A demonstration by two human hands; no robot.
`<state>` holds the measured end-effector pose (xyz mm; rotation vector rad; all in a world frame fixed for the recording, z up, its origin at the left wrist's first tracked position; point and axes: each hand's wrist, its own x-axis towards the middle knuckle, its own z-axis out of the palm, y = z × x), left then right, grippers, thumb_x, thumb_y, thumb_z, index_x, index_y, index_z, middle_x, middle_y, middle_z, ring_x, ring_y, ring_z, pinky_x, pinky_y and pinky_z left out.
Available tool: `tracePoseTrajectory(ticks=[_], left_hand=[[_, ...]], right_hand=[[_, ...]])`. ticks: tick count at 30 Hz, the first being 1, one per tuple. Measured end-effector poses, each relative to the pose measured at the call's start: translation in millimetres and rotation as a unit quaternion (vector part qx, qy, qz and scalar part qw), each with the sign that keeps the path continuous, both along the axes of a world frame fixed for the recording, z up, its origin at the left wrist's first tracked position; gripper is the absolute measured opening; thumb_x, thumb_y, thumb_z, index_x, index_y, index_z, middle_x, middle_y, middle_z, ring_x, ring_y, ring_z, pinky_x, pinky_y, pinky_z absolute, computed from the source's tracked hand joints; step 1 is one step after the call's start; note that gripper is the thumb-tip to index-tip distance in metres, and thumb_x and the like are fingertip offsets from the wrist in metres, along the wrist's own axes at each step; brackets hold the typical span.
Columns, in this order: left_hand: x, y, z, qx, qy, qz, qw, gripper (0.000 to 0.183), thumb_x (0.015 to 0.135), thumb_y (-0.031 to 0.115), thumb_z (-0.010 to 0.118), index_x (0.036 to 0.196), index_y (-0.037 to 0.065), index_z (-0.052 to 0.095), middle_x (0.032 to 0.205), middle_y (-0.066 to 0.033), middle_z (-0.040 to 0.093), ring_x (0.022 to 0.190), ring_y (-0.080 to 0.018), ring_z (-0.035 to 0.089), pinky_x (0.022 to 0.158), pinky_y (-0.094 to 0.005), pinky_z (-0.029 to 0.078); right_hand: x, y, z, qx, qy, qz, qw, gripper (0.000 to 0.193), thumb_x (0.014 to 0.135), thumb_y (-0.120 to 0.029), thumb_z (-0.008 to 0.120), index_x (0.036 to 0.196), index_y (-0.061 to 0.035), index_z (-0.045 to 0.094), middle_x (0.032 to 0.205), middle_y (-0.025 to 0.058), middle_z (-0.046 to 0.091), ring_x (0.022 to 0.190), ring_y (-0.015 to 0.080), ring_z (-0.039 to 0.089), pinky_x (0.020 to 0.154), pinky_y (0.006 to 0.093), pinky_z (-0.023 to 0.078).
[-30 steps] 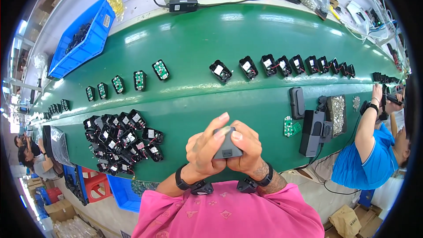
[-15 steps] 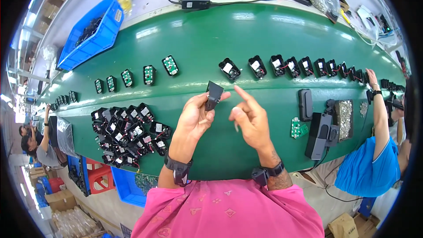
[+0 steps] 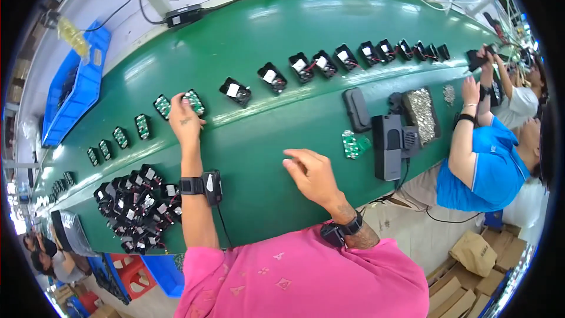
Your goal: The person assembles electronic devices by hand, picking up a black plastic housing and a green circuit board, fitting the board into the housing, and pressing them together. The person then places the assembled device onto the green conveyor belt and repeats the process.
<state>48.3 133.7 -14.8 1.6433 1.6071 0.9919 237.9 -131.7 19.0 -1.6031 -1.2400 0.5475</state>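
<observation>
My left hand (image 3: 185, 119) reaches over the green work surface with its fingers closed on a small black housing (image 3: 196, 106). This housing has a green circuit board inside, and the fingers partly cover it. Just left of it stands another black housing with a green board (image 3: 160, 103), the nearest of a row running left. My right hand (image 3: 312, 175) hovers above the surface, fingers slightly bent and apart, holding nothing visible. Further right of my left hand, a black housing with a white block and wires (image 3: 235, 91) begins a second row.
A pile of wired black housings (image 3: 141, 206) lies near left. A blue bin (image 3: 76, 91) stands far left. To the right are loose green boards (image 3: 351, 145), a black case (image 3: 356, 109), a grey-black device (image 3: 388, 147) and a tray of small metal parts (image 3: 421, 115). A co-worker (image 3: 485, 159) sits at right.
My left hand has carried the black housing from in front of me away to the left, to the end of the green-board row. My right hand is apart from it. The view has turned.
</observation>
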Motion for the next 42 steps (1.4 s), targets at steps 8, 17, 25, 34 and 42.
tracePoseTrajectory(ticks=[8,17,25,34,42], left_hand=[[40,-54,28,0.283,0.231,-0.1,0.926,0.066,0.085,0.029,0.07,0.144,0.008,0.047,0.147,-0.02,0.046,0.116,-0.0422,0.06,0.096,-0.0468,0.049],[82,-57,9,0.141,0.105,-0.172,0.969,0.054,0.08,0.033,0.078,0.131,0.018,0.063,0.133,-0.019,0.052,0.109,-0.0349,0.063,0.087,-0.0412,0.054],[37,-134,55,-0.37,-0.309,-0.285,0.829,0.027,0.092,0.014,0.064,0.116,0.001,0.067,0.108,-0.0085,0.058,0.071,-0.0105,0.061,0.047,-0.0205,0.046],[24,-167,55,-0.227,-0.216,-0.317,0.895,0.018,0.093,0.016,0.065,0.101,0.002,0.075,0.125,-0.0139,0.051,0.091,-0.0154,0.062,0.077,-0.0292,0.054],[17,-165,58,-0.129,-0.168,-0.349,0.913,0.015,0.09,0.009,0.065,0.099,0.0,0.072,0.127,-0.0147,0.052,0.106,-0.0212,0.059,0.081,-0.0317,0.053]], right_hand=[[66,-59,-1,-0.226,-0.272,-0.286,0.891,0.037,0.085,-0.02,0.075,0.113,0.0009,0.064,0.091,0.0153,0.059,0.082,0.0334,0.061,0.073,0.043,0.049],[64,-45,1,-0.134,-0.172,-0.204,0.954,0.018,0.088,-0.009,0.07,0.104,-0.0016,0.065,0.086,0.012,0.063,0.072,0.0243,0.062,0.063,0.0376,0.048],[35,-10,10,-0.018,0.369,-0.085,0.925,0.027,0.095,-0.003,0.062,0.12,0.0074,0.06,0.089,0.0062,0.066,0.069,0.0111,0.063,0.058,0.0225,0.051],[3,11,33,-0.03,0.39,0.005,0.92,0.024,0.094,-0.001,0.063,0.117,0.006,0.059,0.088,0.0099,0.066,0.068,0.0124,0.065,0.059,0.0227,0.052],[2,18,41,-0.089,0.391,0.062,0.914,0.023,0.099,-0.009,0.059,0.118,0.0048,0.061,0.084,0.0054,0.065,0.06,0.0062,0.056,0.05,0.0211,0.045]])
